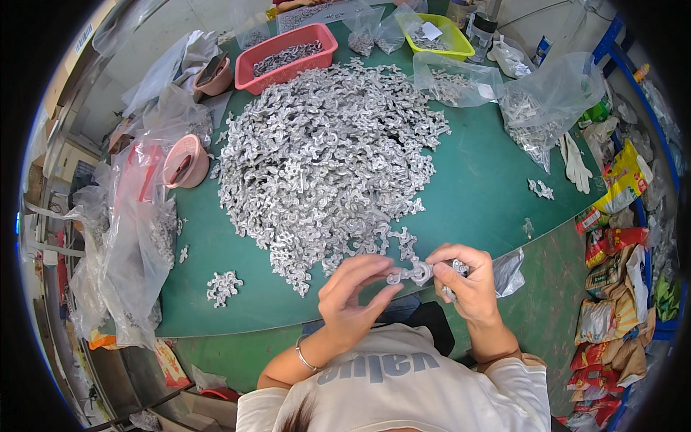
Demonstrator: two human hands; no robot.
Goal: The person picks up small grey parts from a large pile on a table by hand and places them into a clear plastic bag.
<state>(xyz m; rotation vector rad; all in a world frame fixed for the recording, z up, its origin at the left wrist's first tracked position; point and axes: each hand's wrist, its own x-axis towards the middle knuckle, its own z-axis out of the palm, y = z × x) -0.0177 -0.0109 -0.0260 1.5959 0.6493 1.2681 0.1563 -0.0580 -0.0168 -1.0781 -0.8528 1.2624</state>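
Note:
Close to the table's near edge, my left hand (350, 289) pinches one end of a small grey metal casting (410, 273) between thumb and fingers. On the other end of that curved, ring-like piece are the fingertips of my right hand (468, 282). More grey metal shows within the curled right fingers; how many pieces are there I cannot tell. Just beyond both hands rises a large heap of similar castings (324, 151), a few trailing from its near side. A small cluster of castings (224, 288) lies apart, to the left of my left hand.
A red tub (327, 36) and a yellow-green tub (461, 50) hold metal parts at the far side. Clear bags of parts (533, 119) and a white glove (574, 164) lie at right. At left stand a pink basket (196, 169) and plastic bags (137, 245). Another person's hand (291, 4) shows at the far edge.

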